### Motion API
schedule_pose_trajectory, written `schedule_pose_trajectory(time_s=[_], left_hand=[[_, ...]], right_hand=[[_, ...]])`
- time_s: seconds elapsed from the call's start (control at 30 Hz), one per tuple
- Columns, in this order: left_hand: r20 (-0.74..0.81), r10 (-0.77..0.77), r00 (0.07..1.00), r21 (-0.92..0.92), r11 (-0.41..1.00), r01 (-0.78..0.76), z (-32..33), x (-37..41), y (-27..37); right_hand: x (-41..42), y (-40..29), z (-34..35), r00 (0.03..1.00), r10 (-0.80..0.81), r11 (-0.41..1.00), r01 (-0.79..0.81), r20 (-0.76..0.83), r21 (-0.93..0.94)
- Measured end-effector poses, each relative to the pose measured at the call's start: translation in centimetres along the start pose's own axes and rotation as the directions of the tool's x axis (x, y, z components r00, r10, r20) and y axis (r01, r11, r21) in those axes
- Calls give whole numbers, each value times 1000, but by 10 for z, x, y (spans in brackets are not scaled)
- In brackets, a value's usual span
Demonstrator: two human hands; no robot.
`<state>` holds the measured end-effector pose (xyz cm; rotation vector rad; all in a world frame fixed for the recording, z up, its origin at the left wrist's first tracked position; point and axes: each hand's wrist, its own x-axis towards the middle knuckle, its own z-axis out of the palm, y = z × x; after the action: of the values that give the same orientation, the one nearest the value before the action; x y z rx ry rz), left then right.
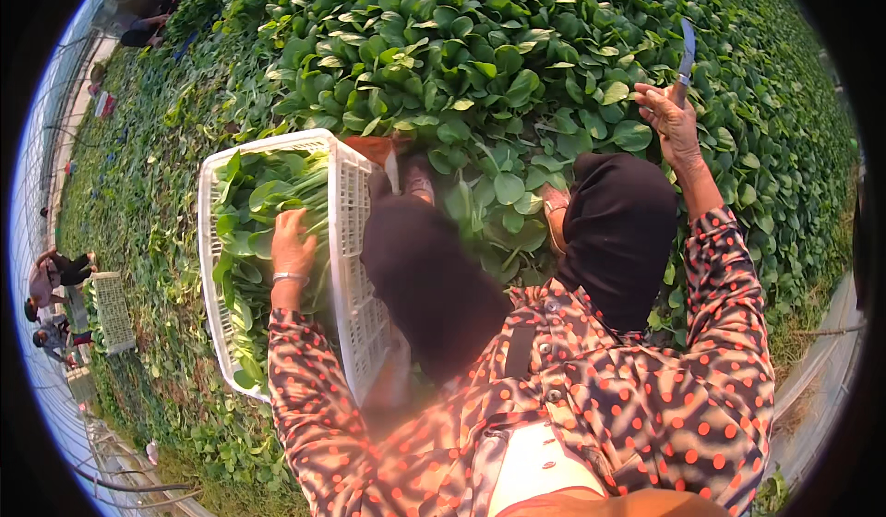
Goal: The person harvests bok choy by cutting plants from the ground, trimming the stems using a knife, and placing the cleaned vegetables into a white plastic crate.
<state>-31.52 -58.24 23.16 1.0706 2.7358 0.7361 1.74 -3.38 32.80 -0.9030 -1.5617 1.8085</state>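
Note:
My left hand (pixel 293 248), with a band at the wrist, rests on cut leafy greens (pixel 257 202) inside a white plastic crate (pixel 335 191). Its thumb and fingers are apart, and the stems lie right under the fingertips. The crate stands tilted beside my left leg. Out to the right, my right hand (pixel 670 121) grips a knife (pixel 686 53) by its brown handle, the curved blade pointing up and away from me. Below that hand is the dense bed of growing leafy greens (pixel 443 39). Low plants (pixel 509 188) also grow between my feet.
An orange-brown object (pixel 372 148) shows behind the crate by my left foot. Off to the left are people (pixel 59 281) near another crate (pixel 113 313), and a person (pixel 149 11) crouches at the upper left. A pale path (pixel 817 365) borders the right side.

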Motion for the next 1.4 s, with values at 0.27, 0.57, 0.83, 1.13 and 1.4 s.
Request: schedule_pose_trajectory(time_s=[0.27,0.57,0.83,1.13,1.4], left_hand=[[44,67,997,292,953,-77,-29,51,88],[414,224,882,98,952,-288,-21,128,195],[746,498,442,-214,808,-550,175,186,302],[514,492,702,-618,780,-94,370,298,377],[477,410,778,402,685,-608,394,310,245]], right_hand=[[-53,102,-66,963,238,892,-269,-129,-362],[4,168,-29,951,294,634,-117,98,-765],[104,237,8,948,315,523,-130,49,-842],[141,294,23,959,267,650,-112,89,-752],[130,309,15,871,402,882,-451,-282,-137]])
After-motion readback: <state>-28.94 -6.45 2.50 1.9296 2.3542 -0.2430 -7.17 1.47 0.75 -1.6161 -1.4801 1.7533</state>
